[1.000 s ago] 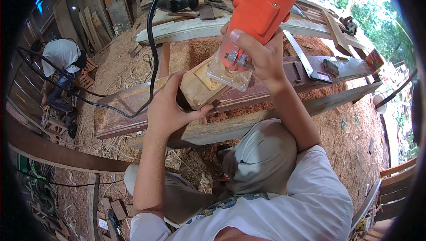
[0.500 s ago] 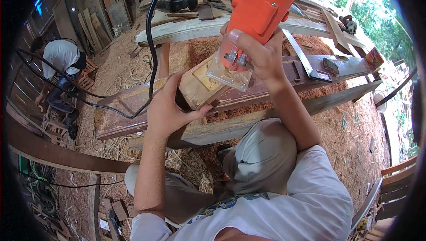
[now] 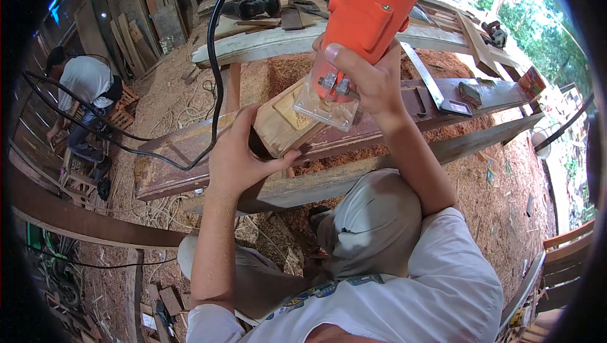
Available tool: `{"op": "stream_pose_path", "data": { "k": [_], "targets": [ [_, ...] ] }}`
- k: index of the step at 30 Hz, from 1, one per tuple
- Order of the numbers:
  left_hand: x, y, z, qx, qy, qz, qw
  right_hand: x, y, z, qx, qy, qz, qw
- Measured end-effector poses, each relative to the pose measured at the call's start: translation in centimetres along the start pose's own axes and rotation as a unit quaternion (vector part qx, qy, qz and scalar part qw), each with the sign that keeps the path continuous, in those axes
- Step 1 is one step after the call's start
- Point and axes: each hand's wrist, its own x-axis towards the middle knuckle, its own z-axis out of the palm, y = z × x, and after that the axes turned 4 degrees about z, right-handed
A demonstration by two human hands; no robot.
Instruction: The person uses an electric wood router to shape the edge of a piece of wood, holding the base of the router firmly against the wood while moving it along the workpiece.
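Observation:
An orange trim router [image 3: 365, 14] with a clear plastic base is gripped by my right hand [image 3: 374, 80]. Its base rests over the upper face of a pale wooden block [image 3: 276, 127], which has a shallow recess cut into it. My left hand [image 3: 235, 153] is wrapped round the near left end of that block, thumb along the lower edge. Beneath the block lies a long brown wooden board [image 3: 171, 165]. The router bit is partly hidden behind the clear base and clamp nut.
A metal square [image 3: 425, 77] and a small dark block [image 3: 470, 94] lie on the board's right part. A black cable [image 3: 216, 58] hangs left of the router. Behind, a pale beam [image 3: 272, 47] carries scraps and a black tool [image 3: 253, 6]. Another person [image 3: 91, 84] bends down at far left.
The router and my right hand have shifted very slightly left. My left hand keeps its hold on the wooden block. The person at far left has moved a little.

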Motion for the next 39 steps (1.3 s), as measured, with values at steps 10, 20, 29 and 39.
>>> {"op": "stream_pose_path", "data": {
  "k": [10,20,29,39],
  "targets": [
    [0.0,0.0,-0.1,-0.005,-0.003,-0.008,1.0,-0.1,-0.5,0.2,0.006,0.0,0.003,1.0],
    [0.0,0.1,-0.2,-0.01,-0.004,0.002,1.0,-0.2,-0.5,-0.4,-0.05,-0.008,0.038,0.998],
    [-0.1,-0.2,0.1,-0.005,0.006,0.002,1.0,0.0,0.5,-0.3,-0.039,0.015,0.004,0.999],
    [-0.1,0.1,-0.1,0.003,0.002,-0.005,1.0,-0.2,-0.6,0.3,-0.043,0.004,0.016,0.999]
  ]
}}
